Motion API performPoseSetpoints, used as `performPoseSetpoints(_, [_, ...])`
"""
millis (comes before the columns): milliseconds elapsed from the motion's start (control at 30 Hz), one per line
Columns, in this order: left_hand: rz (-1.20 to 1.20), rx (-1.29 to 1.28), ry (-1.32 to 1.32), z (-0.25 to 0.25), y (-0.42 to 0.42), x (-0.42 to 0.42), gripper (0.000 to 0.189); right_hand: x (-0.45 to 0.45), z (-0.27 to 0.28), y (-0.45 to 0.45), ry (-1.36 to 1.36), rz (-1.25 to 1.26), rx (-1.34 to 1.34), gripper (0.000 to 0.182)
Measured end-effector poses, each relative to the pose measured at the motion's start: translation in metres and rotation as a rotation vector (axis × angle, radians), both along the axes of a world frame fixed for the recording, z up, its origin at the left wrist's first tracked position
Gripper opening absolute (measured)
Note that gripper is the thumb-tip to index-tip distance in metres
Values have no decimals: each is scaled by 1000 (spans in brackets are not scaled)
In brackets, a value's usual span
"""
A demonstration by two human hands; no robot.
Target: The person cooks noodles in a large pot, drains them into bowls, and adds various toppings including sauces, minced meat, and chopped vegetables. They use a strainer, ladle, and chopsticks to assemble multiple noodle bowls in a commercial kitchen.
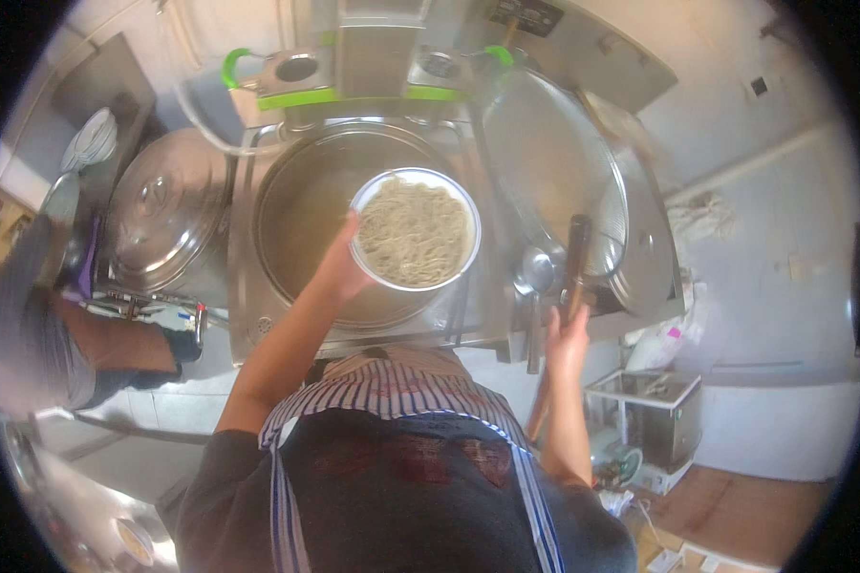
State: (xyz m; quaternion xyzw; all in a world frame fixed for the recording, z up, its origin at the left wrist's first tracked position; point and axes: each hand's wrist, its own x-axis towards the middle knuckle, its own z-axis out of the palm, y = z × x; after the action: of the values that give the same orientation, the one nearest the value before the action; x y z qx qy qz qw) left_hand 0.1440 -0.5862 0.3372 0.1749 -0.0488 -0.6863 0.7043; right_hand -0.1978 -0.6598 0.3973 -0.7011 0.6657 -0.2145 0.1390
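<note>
My left hand (347, 261) grips the left rim of a white bowl (476, 243) with a blue edge line. Pale noodles (412, 229) fill the bowl, which is held over a wide round cooking vat (287, 265) of cloudy liquid set in a steel stove. My right hand (567, 344) is closed around a long wooden handle (579, 240), beside the stove's right side. Whether this handle joins the large wire-mesh strainer (552, 157) beyond it, I cannot tell. A steel ladle (537, 268) lies just left of that handle.
A domed steel lid (165, 208) covers a pot on the left. Stacked white bowls (93, 140) stand beyond it. Another person's limb (118, 344) and grey clothing show at far left. A pale hose (208, 129) curves to the vat. Green-trimmed steel fittings (297, 75) line the back.
</note>
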Motion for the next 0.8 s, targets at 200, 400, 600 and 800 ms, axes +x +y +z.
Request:
performPoseSetpoints(200, [111,131,-185,34,19,-7,67,-68,-148,-51,-926,-15,634,32])
performPoseSetpoints(400, [179,63,-391,39,23,-11,69,-105,-198,-59,-570,-116,538,40])
performPoseSetpoints(600, [296,90,-337,36,31,-12,69,29,-87,-52,-452,354,99,49])
performPoseSetpoints(800, [304,126,-251,16,25,-18,68,123,-62,-46,-1038,427,712,39])
